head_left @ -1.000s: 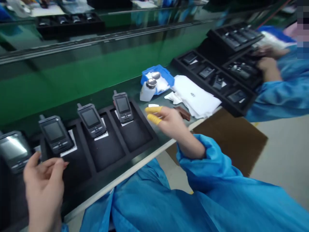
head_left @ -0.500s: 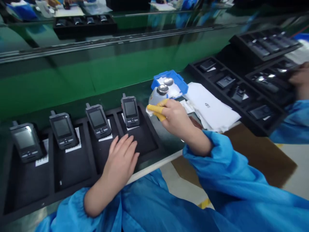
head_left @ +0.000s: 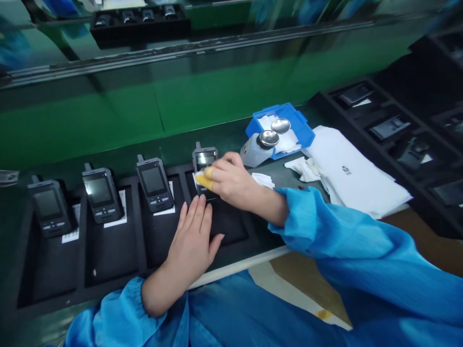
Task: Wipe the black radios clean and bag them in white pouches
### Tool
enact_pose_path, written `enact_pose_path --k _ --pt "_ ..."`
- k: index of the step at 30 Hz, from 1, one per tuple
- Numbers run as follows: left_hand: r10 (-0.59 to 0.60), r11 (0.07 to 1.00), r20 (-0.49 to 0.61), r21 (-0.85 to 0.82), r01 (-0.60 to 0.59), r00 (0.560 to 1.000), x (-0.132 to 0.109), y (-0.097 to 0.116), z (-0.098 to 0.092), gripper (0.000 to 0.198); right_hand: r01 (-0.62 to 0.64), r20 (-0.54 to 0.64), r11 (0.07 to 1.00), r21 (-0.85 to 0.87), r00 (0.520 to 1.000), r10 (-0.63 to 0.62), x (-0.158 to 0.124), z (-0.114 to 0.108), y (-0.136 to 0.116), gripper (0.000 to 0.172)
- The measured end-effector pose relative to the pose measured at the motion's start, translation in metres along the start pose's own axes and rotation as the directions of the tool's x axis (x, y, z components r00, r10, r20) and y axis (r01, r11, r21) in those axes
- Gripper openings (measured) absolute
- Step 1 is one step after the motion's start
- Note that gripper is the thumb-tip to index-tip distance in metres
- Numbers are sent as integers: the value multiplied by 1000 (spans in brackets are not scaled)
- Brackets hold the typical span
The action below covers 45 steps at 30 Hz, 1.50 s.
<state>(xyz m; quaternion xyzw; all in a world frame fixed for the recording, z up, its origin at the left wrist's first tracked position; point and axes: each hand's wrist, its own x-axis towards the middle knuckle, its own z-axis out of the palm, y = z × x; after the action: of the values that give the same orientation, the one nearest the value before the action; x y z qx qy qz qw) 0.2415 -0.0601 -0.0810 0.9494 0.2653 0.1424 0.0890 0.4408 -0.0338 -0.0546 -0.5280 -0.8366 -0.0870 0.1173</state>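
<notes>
A black foam tray (head_left: 108,250) lies in front of me with several dark handheld devices propped along its far edge. My right hand (head_left: 231,180), with yellow finger cots, is closed on a small white wipe and presses it onto the rightmost device (head_left: 203,160). My left hand (head_left: 193,241) lies flat and open on the tray just below that device. Further left stand three more devices (head_left: 155,182) (head_left: 100,193) (head_left: 48,206), each with a white label beside it.
A white dispenser bottle with a metal top (head_left: 261,145) stands before a blue bin (head_left: 289,123) of wipes. White sheets (head_left: 354,173) and crumpled wipes (head_left: 306,167) lie to the right. More black trays with devices (head_left: 394,130) fill the right side. A green conveyor (head_left: 144,106) runs behind.
My right hand has moved left from the dispenser bottle onto the rightmost device with the wipe. My left hand has stayed flat on the tray. The view has shifted left.
</notes>
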Motion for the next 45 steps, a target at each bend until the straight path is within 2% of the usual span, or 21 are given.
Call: enact_pose_path --k 2,5,8,12,15,18,21,23,25,29,32,35,37,39,42,45 --pt "-2 1000 5 0 2 1000 0 1 0 52 18 27 999 31 999 -19 -4 -1 -5 32" --pt "9 1000 11 10 -9 1000 0 1 -1 52 -132 2 988 85 991 132 4 -4 1 32" --pt "23 999 11 28 -23 1000 1 1 -2 52 -282 -35 951 127 957 288 16 -6 16 34" --pt "37 999 13 39 -37 999 2 1 -5 51 -335 -61 933 134 937 345 7 2 23 37" --pt "35 999 6 37 -36 999 3 1 -5 50 -291 -80 950 116 950 301 -18 10 11 36" --pt "40 998 -5 51 -39 999 3 0 -4 50 -214 -41 972 92 975 218 -43 10 -7 37" --pt "40 998 -6 48 -39 999 3 0 -3 50 -145 4 987 64 989 145 -52 4 -14 38" --pt "40 998 -4 45 -40 999 3 1 -3 51 -154 -26 988 27 988 154 -43 -1 -9 36" --pt "41 998 -5 49 -41 999 2 1 -3 50 -220 -85 975 -2 972 219 -25 -3 1 35" --pt "35 998 -1 56 -35 999 2 0 -3 49 -305 -142 952 -15 943 300 10 4 19 35" --pt "33 999 5 40 -33 999 3 -1 -2 49 -242 -140 970 -32 962 235 8 11 13 35" --pt "24 1000 -8 3 -24 1000 3 -1 -1 48 -112 -138 991 -74 985 101 -15 11 -6 35" --pt "28 999 -66 -21 -30 997 1 -1 -2 46 -28 -132 995 -94 991 15 -29 7 -19 34" --pt "38 999 -155 -29 -44 987 -3 -4 -7 42 0 -145 995 -102 989 -15 -36 1 -26 32" --pt "35 999 -245 17 -32 969 -14 -12 -18 37 -47 -250 992 -115 968 17 -24 -5 -28 33" --pt "3 995 -233 95 19 972 -29 -22 -27 35 -56 -318 994 -95 948 23 8 -5 -26 34"
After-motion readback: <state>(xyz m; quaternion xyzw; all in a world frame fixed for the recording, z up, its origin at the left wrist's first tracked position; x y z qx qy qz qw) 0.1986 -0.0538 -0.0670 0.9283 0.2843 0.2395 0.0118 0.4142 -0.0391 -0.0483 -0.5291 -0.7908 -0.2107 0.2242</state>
